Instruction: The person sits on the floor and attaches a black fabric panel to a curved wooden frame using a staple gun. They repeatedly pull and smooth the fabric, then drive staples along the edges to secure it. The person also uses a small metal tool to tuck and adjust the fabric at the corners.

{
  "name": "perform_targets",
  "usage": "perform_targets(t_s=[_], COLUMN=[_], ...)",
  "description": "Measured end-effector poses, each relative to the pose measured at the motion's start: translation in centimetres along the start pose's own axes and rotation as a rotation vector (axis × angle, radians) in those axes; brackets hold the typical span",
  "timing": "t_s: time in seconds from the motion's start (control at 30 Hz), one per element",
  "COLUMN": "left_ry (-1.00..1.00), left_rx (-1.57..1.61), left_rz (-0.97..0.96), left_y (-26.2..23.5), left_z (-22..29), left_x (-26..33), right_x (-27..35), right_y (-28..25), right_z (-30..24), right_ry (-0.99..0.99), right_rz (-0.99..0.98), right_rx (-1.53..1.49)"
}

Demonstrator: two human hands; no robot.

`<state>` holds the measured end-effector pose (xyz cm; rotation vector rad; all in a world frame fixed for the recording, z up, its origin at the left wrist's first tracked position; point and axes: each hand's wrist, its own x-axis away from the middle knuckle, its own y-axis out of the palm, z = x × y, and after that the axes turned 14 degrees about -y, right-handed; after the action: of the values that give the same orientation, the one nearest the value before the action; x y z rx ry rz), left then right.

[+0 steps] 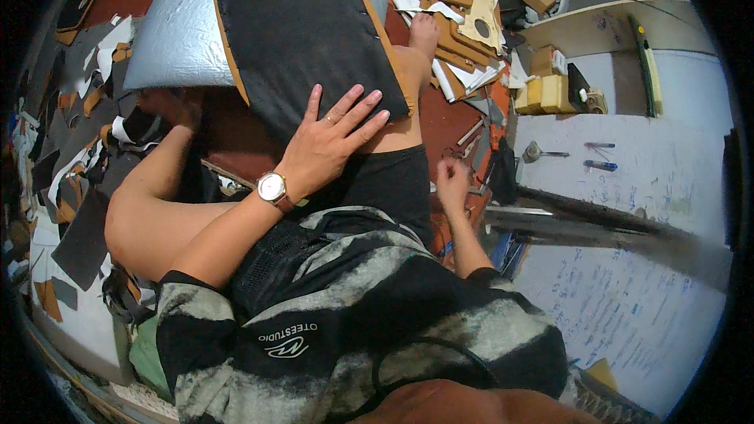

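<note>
fingers of the left hand [326,145] lie spread and flat on the near edge of a dark panel [302,27], a black felt-like sheet with a tan border and a row of small stitches or studs down its right side. the palm presses down on it; nothing is gripped, the hand is wide open. the panel rests tilted across the person's bare leg [397,122], its far end reaching over a grey padded cushion [177,31] that lies on the red floor. a wristwatch [272,188] with a white face and brown strap sits on the left wrist.

right hand [453,180] hangs lower to the right, just beside the dark shorts, fingers curled close together; it may be pinching something small, but i cannot tell from this view.

to the right stands a white table [652,173] with two pens [601,155] on it and a long dark metal bar [597,224] along its near part. tan and black offcuts [78,157] are strewn on the left, and more tan cut pieces [463,0] lie far ahead by the foot.
</note>
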<state>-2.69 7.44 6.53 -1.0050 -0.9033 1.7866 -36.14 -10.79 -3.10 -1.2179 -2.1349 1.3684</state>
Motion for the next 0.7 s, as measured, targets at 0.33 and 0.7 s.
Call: perform_targets(t_s=[0.33, 0.7], left_ry=[-0.016, -0.027], left_rx=[-0.053, -0.070], left_rz=[0.014, 0.036], left_y=[0.1, 0.0], left_z=[0.0, -0.1], left_x=[0.2, 0.4], right_x=[11.4, 9.4], right_y=[4.3, 3.4], right_z=[3.2, 1.8], right_ry=[0.436, 0.403], right_rz=[-0.845, -0.849], right_rx=[0.037, 0.013])
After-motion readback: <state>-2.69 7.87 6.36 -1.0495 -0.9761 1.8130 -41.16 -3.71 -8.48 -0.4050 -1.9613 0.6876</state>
